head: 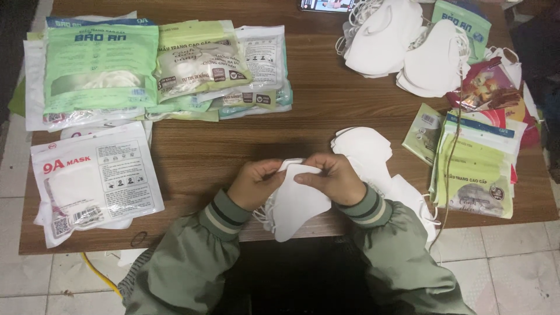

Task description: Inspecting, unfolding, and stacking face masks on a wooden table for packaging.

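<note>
- Both hands at the near table (233,146) edge, closed on one white mask (297,201).
- Left hand (254,184) pinching the mask's upper left edge, fingers curled inward.
- Right hand (332,178) gripping the upper right edge, thumb seemingly on top; fingertips partly hidden, so exact pinch hard to tell.
- Mask hanging between and below the hands, long axis running from the held top edge down toward the body, lower tip past the table edge.
- Top edge level with both hands, about equally near each; ear loops apparently trailing at the lower left, blurred.
- Loose masks (373,154) lying just right of the right hand, touching the table, nearer that hand than the left.
- Bigger mask heap (408,46) at the far right, well apart.
- Flat packets (475,169) stacked at the right edge, beyond the loose masks.
- White pack (96,181) at the near left, apart from the left hand.
- Green packs (102,67) piled at the far left, overlapping each other.
- Green sleeves with striped cuffs covering both wrists.
</note>
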